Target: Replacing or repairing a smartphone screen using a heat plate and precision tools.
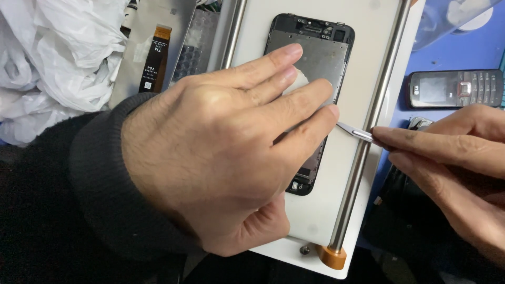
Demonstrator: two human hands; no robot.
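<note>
- The phone frame (321, 58), a black-edged screen assembly with a dull grey metal back, lies face down on a white plate (368, 52), lengthwise between two steel rails (368, 131).
- The left hand (210, 152) lies flat over the frame's middle and lower part, fingers spread and pressing down; it grips nothing. Only the frame's top end and a bit of its bottom corner show.
- A small white pad (300, 81) sits under the fingertips (292, 50) on the grey metal.
- The right hand (452, 152) pinches thin steel tweezers (353, 131) between closed fingers; the pointed tip reaches over the right rail to the frame's right edge, just beside the left hand's lowest fingertip.
- The rails are smooth, round and shiny; the right one ends in an orange cap (332, 256) at the plate's near corner.
- A dark cuff (100, 173) of knitted cloth covers the left wrist.
- A grey keypad phone (455, 88) lies on a blue mat (473, 47) to the right, well apart from the frame.
- Crumpled white plastic (58, 58) is at the upper left, beside a metal sheet with a black flex strip (155, 58).
</note>
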